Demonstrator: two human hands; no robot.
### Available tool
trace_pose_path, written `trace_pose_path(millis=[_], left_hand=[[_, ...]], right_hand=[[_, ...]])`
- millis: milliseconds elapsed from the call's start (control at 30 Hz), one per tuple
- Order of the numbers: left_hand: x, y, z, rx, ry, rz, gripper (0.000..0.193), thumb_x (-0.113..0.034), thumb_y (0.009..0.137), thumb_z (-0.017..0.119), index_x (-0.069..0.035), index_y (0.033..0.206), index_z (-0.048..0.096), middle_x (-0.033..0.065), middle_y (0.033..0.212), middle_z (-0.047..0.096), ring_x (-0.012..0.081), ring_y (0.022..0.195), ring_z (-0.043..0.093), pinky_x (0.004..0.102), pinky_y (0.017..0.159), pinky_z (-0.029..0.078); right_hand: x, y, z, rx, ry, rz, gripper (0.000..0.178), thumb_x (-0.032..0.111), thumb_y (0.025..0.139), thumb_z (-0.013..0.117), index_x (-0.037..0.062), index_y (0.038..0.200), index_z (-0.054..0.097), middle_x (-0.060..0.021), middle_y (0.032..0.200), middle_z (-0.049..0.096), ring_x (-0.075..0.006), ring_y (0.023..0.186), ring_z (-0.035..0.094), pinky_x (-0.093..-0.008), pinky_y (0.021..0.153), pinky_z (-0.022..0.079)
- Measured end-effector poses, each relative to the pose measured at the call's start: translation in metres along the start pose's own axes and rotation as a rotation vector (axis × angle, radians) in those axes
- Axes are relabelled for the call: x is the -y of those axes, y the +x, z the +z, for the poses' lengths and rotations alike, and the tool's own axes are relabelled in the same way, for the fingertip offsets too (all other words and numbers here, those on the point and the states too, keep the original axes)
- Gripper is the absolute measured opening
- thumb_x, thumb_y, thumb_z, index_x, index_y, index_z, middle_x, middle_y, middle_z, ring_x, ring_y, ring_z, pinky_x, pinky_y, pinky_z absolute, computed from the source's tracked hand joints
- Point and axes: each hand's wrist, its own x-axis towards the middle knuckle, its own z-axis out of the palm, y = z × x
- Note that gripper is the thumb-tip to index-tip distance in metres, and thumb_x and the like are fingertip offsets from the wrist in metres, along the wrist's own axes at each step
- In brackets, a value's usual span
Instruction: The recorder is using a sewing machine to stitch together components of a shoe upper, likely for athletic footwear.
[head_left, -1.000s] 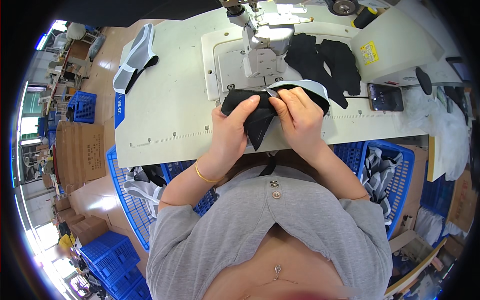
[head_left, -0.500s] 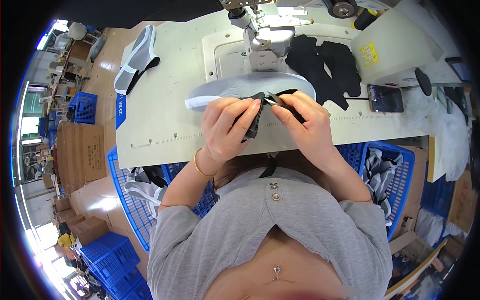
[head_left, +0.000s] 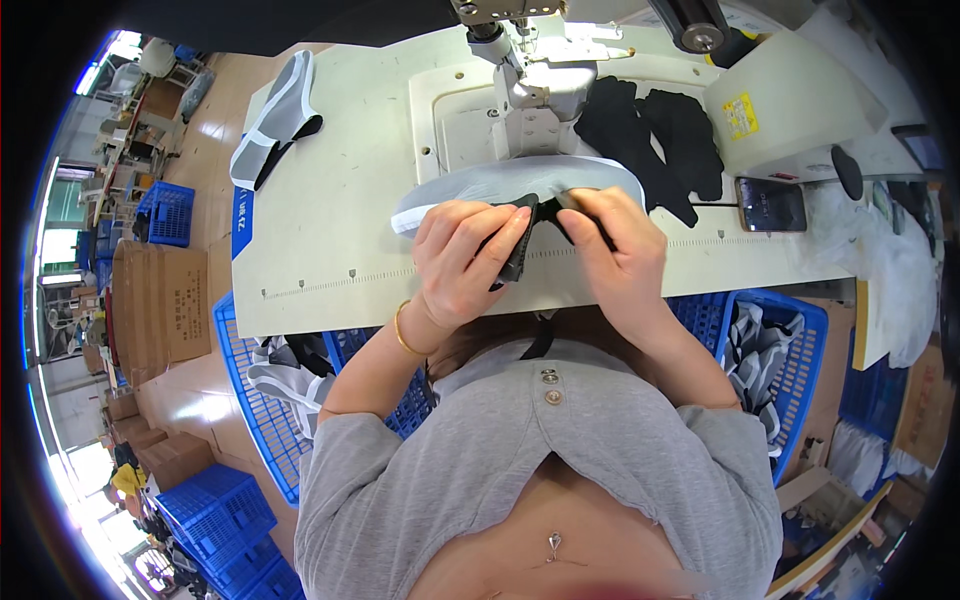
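Yellow label (head_left: 741, 115) on machine housing; dark phone screen (head_left: 770, 204) beside it.

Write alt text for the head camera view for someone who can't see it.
Both hands, left hand and right hand, pinch a black fabric piece over a grey fabric piece on a sewing table, before a sewing machine. Black fabric pieces lie at right; blue baskets flank the person.

Head camera looks steeply down (fisheye) at table (head_left: 330, 200).

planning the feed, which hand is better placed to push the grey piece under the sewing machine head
Probably the right hand: it rests on the grey piece nearest the sewing machine head. The left hand sits further back, its grip pinching the black piece.
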Motion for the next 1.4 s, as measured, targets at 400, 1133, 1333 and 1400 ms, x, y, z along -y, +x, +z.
trace_pose_path(millis=[400, 1133, 1333, 1400], left_hand=[[0.045, 0.071, -0.030, 0.431, -0.723, -0.651, 0.018, -0.002, 0.078, 0.074, -0.001, 0.094, 0.067, 0.0039, 0.083, 0.065, 0.0125, 0.077, 0.060, 0.0252, 0.071, 0.049], [0.002, 0.029, -0.041, 0.326, -0.950, -0.965, 0.016, 0.003, 0.084, 0.068, -0.001, 0.098, 0.063, -0.0011, 0.069, 0.045, 0.0063, 0.064, 0.043, 0.0228, 0.059, 0.040], [0.018, 0.030, -0.048, 0.664, -0.938, -0.783, 0.047, 0.007, 0.081, 0.060, 0.000, 0.127, 0.058, -0.0031, 0.078, 0.048, 0.0044, 0.072, 0.047, 0.0180, 0.067, 0.039], [0.019, 0.028, -0.046, 0.725, -0.960, -0.821, 0.049, 0.007, 0.079, 0.060, 0.001, 0.128, 0.058, -0.0034, 0.079, 0.047, 0.0041, 0.071, 0.046, 0.0173, 0.066, 0.038]], right_hand=[[0.003, 0.040, 0.000, 0.255, 0.059, -0.153, 0.017, 0.008, 0.076, 0.074, 0.0022, 0.086, 0.061, -0.0069, 0.070, 0.056, -0.0179, 0.057, 0.055, -0.0290, 0.052, 0.042], [-0.001, 0.053, 0.007, 0.316, 0.201, 0.110, 0.015, 0.014, 0.084, 0.071, 0.0011, 0.091, 0.069, -0.0049, 0.073, 0.065, -0.0123, 0.067, 0.058, -0.0256, 0.060, 0.046], [-0.032, 0.044, 0.017, 0.311, 0.448, 0.345, 0.017, 0.014, 0.088, 0.069, -0.0028, 0.088, 0.069, 0.0034, 0.070, 0.061, -0.0028, 0.067, 0.047, -0.0219, 0.059, 0.039], [-0.037, 0.043, 0.019, 0.276, 0.468, 0.439, 0.021, 0.018, 0.088, 0.070, -0.0024, 0.089, 0.069, 0.0004, 0.074, 0.060, -0.0054, 0.067, 0.049, -0.0238, 0.059, 0.040]])
